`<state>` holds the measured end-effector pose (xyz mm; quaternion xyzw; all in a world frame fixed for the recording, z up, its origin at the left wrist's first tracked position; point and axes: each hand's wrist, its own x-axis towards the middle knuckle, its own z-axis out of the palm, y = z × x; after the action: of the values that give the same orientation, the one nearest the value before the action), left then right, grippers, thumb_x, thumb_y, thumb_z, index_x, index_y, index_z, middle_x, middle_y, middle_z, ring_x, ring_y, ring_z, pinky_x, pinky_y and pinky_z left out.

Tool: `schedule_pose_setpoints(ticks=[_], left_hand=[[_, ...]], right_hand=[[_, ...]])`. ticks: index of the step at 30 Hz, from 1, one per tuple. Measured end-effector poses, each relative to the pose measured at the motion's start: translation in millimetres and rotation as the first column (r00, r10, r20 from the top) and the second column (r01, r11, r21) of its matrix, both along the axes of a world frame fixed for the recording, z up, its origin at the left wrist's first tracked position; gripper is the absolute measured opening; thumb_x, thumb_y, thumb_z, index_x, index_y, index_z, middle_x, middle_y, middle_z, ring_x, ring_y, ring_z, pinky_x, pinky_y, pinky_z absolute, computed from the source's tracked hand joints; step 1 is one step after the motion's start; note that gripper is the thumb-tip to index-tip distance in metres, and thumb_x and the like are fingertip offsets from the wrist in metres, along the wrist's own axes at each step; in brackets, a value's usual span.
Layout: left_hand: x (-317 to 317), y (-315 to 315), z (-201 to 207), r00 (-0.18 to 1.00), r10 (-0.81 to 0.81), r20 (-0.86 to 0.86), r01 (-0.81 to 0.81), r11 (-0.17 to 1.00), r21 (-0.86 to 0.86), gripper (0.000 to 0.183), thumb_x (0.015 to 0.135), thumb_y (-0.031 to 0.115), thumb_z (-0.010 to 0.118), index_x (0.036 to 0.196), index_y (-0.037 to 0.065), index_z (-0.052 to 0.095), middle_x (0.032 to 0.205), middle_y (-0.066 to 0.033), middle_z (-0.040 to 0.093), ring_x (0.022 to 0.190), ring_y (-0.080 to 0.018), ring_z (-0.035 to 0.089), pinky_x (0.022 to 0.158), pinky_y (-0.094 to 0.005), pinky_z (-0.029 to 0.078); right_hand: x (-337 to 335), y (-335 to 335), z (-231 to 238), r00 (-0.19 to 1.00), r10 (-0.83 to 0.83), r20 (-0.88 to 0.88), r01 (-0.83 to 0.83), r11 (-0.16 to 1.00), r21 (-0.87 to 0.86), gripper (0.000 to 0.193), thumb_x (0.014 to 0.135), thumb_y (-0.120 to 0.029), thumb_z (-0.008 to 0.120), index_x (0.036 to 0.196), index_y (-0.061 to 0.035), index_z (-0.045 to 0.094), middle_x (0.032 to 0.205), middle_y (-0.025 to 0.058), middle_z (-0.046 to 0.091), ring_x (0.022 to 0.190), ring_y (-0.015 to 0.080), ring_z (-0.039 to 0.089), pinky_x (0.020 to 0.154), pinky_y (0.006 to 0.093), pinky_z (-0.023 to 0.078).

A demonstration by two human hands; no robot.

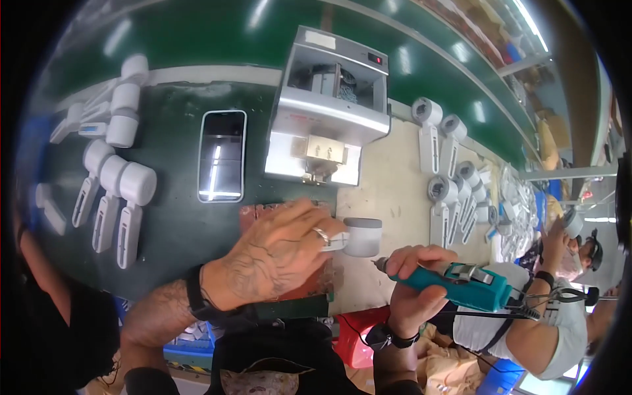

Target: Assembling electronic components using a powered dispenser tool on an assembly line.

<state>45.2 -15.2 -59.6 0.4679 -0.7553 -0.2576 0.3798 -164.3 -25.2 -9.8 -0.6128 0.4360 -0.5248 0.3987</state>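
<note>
My left hand (270,253) is closed around the handle of a white handheld device. The device's round, grey-rimmed head (363,238) sticks out to the right, just over the pale board. In my right hand (415,289) is a teal electric screwdriver (471,291), gripped around its body. Its tip points left and sits a little to the right of and below the device's head, apart from it. Most of the handle is hidden by my left fingers. A reddish-brown mat (319,280) lies under my left hand.
A grey screw feeder (329,115) stands behind my hands, with a phone (222,157) to its left. Similar white devices (112,176) lie at the left, and more (453,191) at the right. A co-worker (556,322) is at the right; another person's arm (43,263) shows at the left.
</note>
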Motion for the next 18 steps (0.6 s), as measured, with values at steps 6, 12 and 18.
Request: schedule_pose_setpoints(ticks=[6, 12, 18], left_hand=[[7, 1, -4, 0.997, 0.078, -0.023, -0.079, 0.995, -0.066, 0.033, 0.075, 0.013, 0.077, 0.105, 0.007, 0.065, 0.102, -0.0074, 0.064, 0.091, -0.0276, 0.060, 0.078, -0.0389, 0.053], [30, 1, 0, 0.998, -0.048, 0.036, 0.048, 0.999, -0.008, 0.032, 0.076, 0.015, 0.073, 0.104, 0.004, 0.062, 0.103, -0.0093, 0.059, 0.095, -0.0273, 0.057, 0.083, -0.0374, 0.050], [25, 1, -14, 0.998, 0.049, 0.025, -0.045, 0.987, -0.156, 0.032, 0.071, 0.022, 0.078, 0.100, 0.012, 0.069, 0.097, -0.0026, 0.064, 0.088, -0.0216, 0.061, 0.076, -0.0353, 0.053]], right_hand=[[23, -13, 17, 0.931, 0.194, 0.309, -0.180, 0.981, -0.076, 0.068, 0.081, -0.070, 0.060, 0.097, -0.0055, 0.044, 0.069, 0.0040, 0.050, 0.057, 0.0168, 0.052, 0.056, 0.0317, 0.045], [83, -34, 30, 0.929, 0.232, 0.290, -0.190, 0.968, -0.167, 0.067, 0.085, -0.074, 0.050, 0.095, -0.0070, 0.047, 0.062, 0.0008, 0.044, 0.049, 0.0134, 0.043, 0.045, 0.0284, 0.036], [80, -23, 9, 0.902, 0.336, 0.271, -0.318, 0.942, -0.107, 0.069, 0.086, -0.070, 0.051, 0.104, -0.0038, 0.044, 0.066, 0.0034, 0.048, 0.053, 0.0149, 0.048, 0.050, 0.0294, 0.041]])
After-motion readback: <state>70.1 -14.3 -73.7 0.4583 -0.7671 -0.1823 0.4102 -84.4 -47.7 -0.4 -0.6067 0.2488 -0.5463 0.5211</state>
